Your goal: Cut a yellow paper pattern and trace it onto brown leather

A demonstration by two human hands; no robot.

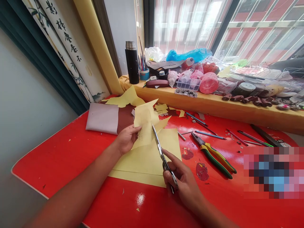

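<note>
Gleaming red table [71, 152], yellow paper [147, 155], windowsill [213, 106]

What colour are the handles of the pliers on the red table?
Yellow and green; the head view shows the pliers clearly.

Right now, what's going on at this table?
A person is cutting paper. The left hand holds up a yellow paper piece with faint lines on it. The right hand works the scissors, whose blades meet that piece's right edge. Beneath them, a larger yellow sheet lies flat on the red table. Green-and-yellow pliers and a blue pen lie apart from both hands, off to the right.
</note>
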